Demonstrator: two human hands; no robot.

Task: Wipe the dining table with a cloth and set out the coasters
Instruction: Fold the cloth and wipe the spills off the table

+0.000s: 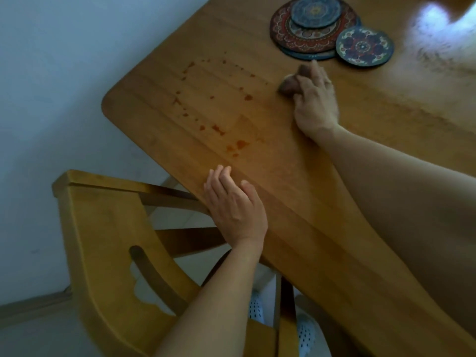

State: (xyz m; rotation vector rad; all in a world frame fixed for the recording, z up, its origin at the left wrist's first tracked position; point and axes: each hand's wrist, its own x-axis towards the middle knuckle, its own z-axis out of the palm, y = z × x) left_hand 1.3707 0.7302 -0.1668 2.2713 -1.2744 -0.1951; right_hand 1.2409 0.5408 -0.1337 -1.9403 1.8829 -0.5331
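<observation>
**Cloth down beside the spill**

The right hand [315,104] has its grip closed round a bunched brown cloth [289,85], pressed to the wooden tabletop [296,181] near the stacked round patterned coasters [313,27]. A single coaster [364,46] lies beside the pile. Reddish spots [213,109] dot the corner. The left hand [231,202] lies flat on the near edge, its grip open and empty, over a wooden chair [103,240].

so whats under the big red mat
A dark blue-rimmed mat shows only as a sliver past the big red mat's near edge; its pattern and anything lower are covered.
</observation>
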